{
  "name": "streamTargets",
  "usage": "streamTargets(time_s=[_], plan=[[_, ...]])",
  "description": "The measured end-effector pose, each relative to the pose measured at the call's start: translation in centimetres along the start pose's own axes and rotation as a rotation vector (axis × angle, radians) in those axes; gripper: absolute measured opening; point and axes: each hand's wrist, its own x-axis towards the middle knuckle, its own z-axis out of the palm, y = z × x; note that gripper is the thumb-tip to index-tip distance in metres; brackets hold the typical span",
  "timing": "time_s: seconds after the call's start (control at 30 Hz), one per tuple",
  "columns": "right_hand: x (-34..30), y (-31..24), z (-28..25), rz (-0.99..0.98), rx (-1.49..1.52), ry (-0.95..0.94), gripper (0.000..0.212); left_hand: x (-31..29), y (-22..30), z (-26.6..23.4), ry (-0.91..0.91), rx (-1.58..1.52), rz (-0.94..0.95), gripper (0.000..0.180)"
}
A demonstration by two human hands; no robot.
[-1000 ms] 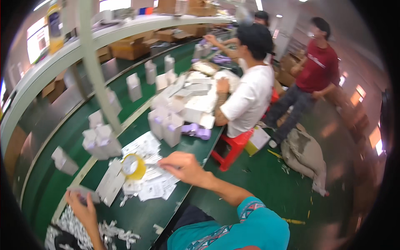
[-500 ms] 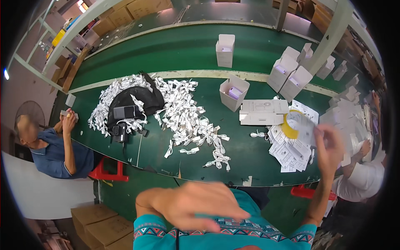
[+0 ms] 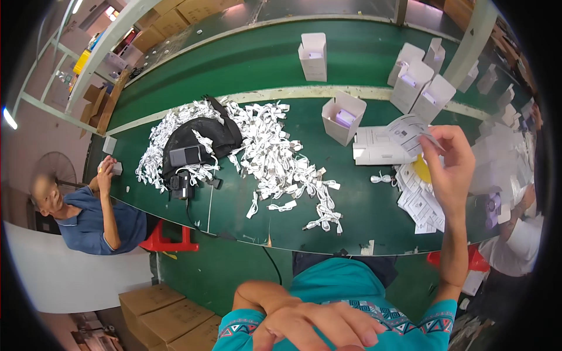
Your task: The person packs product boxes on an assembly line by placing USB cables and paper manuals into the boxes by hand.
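Observation:
Pinched between the thumb and fingers of my right hand (image 3: 451,167) is a printed paper leaflet (image 3: 408,133), raised over the right side of the table. Below it lies a pile of similar leaflets (image 3: 420,205), with a yellow tape roll (image 3: 421,169) partly hidden behind my hand. A flat white box (image 3: 377,153) rests beside the pile, overlapped by the leaflet. To its left an open white box (image 3: 338,130) stands upright with a purple-and-white item inside. My left hand (image 3: 319,324) is held before my chest, fingers stretched and apart, holding nothing.
Bundled white cables (image 3: 272,146) heap around a black bag (image 3: 202,137). A single cable (image 3: 381,178) lies near the leaflets. More open boxes (image 3: 410,88) stand on the green belt (image 3: 246,70). One person (image 3: 96,216) works at the left, another (image 3: 515,251) at the right.
My right hand has lifted a leaflet up from the pile and moved it left over the flat box. My left hand has dropped lower and to the right. The view has shifted slightly.

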Motion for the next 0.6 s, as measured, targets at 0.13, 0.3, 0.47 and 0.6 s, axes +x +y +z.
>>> streamTargets(time_s=[0.13,0.3,0.47,0.6], plan=[[-2.2,0.9,-2.7,0.111,0.069,0.054,0.015,0.5,0.4,0.3,-0.002,-0.193,-0.155,0.075],[-4.8,1.5,-5.4,0.211,0.139,0.215,0.012,1.2,-0.3,-6.9,-0.027,1.164,-0.302,0.041],[-5.9,2.4,-5.9,0.23,0.165,0.216,0.021,-0.2,-7.7,-15.1,-0.402,2.077,-0.525,0.034],[-5.1,1.2,-5.6,0.217,0.149,0.142,0.018,-1.0,-9.2,-17.2,-0.515,2.28,-0.574,0.024]])
